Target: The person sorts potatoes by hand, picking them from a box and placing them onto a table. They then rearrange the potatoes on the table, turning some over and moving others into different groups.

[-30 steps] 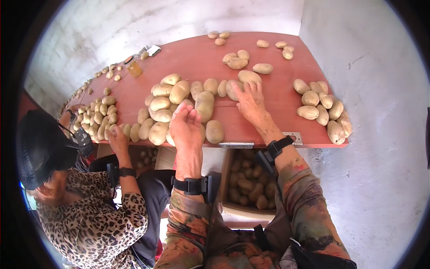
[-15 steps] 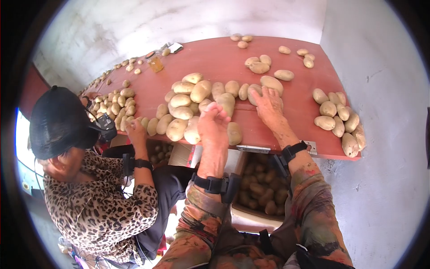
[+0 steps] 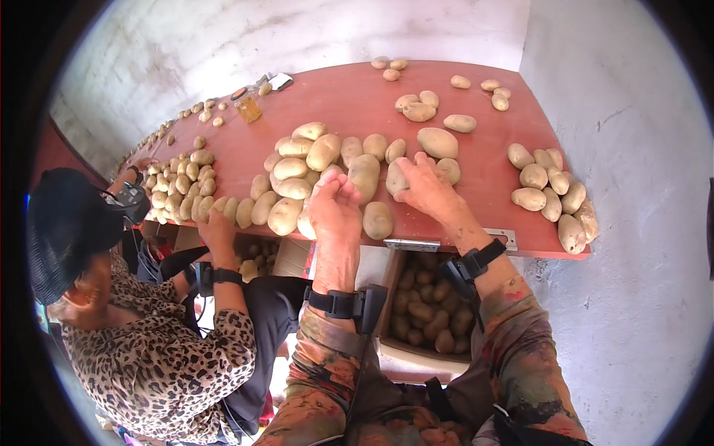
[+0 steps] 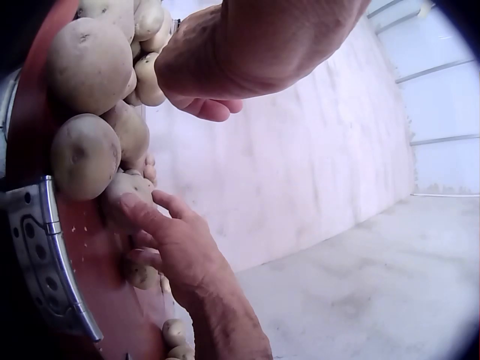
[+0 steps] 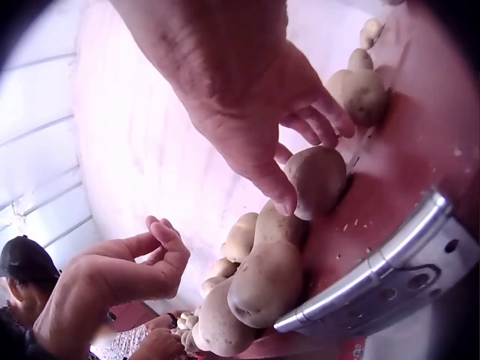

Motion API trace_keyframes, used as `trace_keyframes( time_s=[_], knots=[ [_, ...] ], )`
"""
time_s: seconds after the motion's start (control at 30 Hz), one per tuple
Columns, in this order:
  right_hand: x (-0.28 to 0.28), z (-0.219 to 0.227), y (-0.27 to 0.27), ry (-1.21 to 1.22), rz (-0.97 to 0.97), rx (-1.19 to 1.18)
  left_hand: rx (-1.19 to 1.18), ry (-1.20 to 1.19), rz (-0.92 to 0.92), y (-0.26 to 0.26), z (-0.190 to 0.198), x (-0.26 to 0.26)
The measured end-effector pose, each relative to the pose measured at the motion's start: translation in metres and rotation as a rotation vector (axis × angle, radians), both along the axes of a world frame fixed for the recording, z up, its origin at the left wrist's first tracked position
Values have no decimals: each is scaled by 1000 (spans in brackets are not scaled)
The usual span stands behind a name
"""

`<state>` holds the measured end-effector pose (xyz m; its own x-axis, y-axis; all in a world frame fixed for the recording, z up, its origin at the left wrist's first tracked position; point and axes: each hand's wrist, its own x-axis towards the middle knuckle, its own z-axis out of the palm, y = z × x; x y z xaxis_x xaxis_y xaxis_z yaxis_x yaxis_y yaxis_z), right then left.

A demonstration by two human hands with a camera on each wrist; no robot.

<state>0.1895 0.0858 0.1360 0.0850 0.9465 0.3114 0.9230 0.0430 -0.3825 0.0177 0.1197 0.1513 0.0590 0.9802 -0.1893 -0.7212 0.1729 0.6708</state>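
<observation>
Beneath the front edge of the counter (image 3: pixel 483 160), a box (image 3: pixel 420 354) of potatoes is cut off by the edge and right forearm. At that edge the left hand (image 3: pixel 335 210), loosely curled and empty, hides part of a potato heap (image 3: pixel 305 160). Farther in, the right hand (image 3: pixel 425 186) holds a potato (image 3: pixel 395 178) between thumb and fingers. Toward the far edge, a jar's (image 3: pixel 249 111) contents are unclear.

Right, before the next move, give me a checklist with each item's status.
1. Right hand on a potato: ok, in contact.
2. Grip firm: cannot tell.
3. Left hand free: ok, nothing visible in it.
4. Neighbour's near hand out of the way: ok, apart from both.
5. Table front edge free of hardware: not ok, metal hinge there.
6. Box below empty: not ok, potatoes inside.
</observation>
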Motion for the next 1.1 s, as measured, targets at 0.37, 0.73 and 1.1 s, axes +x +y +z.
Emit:
trace_keyframes(
  time_s=[0.37,0.73,1.1],
  knots=[
    [2,-15,5,365,45,38,0,-3,-15,1,-3,1],
    [-6,-4,-3,426,44,-69,-24,15,-23,-2,-1,11],
    [59,7,5,137,-140,393,5,5,-22,3,-1,1]
  ],
)
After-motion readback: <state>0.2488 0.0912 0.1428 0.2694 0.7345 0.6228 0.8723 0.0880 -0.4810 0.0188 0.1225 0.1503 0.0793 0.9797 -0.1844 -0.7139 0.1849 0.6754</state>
